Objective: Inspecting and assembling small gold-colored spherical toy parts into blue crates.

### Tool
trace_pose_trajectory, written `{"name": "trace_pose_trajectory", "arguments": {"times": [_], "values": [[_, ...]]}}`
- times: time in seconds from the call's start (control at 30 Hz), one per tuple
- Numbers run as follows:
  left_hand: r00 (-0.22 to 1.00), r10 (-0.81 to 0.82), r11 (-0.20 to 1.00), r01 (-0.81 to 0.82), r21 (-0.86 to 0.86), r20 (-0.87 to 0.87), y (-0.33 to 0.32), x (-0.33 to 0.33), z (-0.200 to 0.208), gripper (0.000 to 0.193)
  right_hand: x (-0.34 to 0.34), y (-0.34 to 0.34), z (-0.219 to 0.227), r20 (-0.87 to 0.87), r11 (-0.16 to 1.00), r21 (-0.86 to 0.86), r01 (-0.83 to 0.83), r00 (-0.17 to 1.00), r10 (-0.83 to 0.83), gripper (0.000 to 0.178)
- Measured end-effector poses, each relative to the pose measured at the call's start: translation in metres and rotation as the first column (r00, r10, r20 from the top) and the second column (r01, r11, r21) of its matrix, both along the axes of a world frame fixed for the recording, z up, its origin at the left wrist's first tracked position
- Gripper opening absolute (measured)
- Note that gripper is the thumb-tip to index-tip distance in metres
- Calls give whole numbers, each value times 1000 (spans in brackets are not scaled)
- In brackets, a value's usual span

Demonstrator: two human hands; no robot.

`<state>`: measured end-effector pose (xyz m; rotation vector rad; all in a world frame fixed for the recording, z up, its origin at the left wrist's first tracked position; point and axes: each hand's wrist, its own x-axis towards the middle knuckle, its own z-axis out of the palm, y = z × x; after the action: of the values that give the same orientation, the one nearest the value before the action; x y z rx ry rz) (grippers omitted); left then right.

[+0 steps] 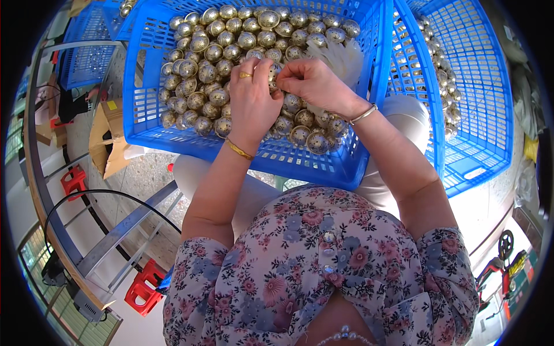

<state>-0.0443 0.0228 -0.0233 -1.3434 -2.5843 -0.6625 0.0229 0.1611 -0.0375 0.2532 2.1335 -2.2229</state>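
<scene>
Above a blue plastic basket (141, 109), my left hand (253, 101) curls its fingers around a gold-toned metal ball (273, 75) pierced with small holes. From the other side my right hand (314, 85) meets that ball, thumb and forefinger pinched together against it; whatever they hold is too small to make out. Many similar perforated balls (213, 53) fill the basket beneath both hands. On top of them, beside my right wrist, lies a bundle of thin white strips (341, 60), partly covered by my right hand.
A second blue basket (476, 155) with more such balls (443, 86) stands close on the right. To the left are an open cardboard box (109, 130), a metal-framed table (115, 245) and red stools (144, 288). The basket rests at my knees.
</scene>
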Motion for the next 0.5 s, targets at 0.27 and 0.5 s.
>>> {"name": "trace_pose_trajectory", "arguments": {"times": [0.27,0.5], "values": [[990,-92,994,86,62,111,-7,0,-9,45,0,-8,-10,187,984,83,157,967,-170,10],[975,-144,977,113,182,169,-16,-4,-10,8,0,-13,-23,150,982,130,141,976,-160,18]]}}
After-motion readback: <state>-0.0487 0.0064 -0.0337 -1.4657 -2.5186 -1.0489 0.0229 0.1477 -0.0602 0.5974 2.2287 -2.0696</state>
